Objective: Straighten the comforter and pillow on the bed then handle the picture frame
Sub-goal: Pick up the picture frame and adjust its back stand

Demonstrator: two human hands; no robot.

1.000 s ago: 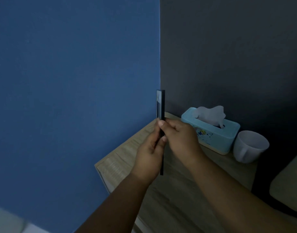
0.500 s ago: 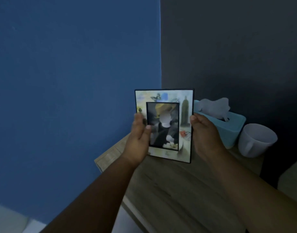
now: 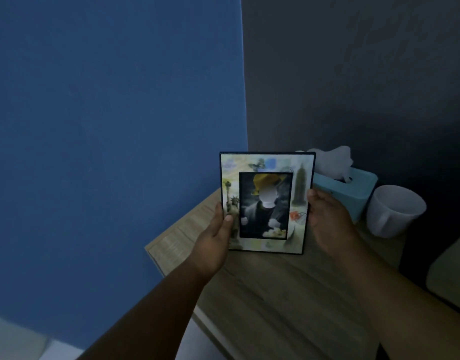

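A picture frame (image 3: pixel 266 202) is held upright at the centre of the frame, front side turned to the camera, gripped on its left edge by the left hand (image 3: pixel 214 236) and on its right edge by the right hand (image 3: pixel 327 224). A wooden tabletop (image 3: pixel 275 294) is seen beneath it. Behind, at right, a light blue tissue box (image 3: pixel 353 188) is partly covered by the frame, and a white cup (image 3: pixel 394 210) is set just beside the box. The upper left is filled by a blue wall (image 3: pixel 106 113).

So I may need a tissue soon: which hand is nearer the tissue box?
Right. The right hand grips the picture frame just beside the tissue box; the left hand holds its far edge.
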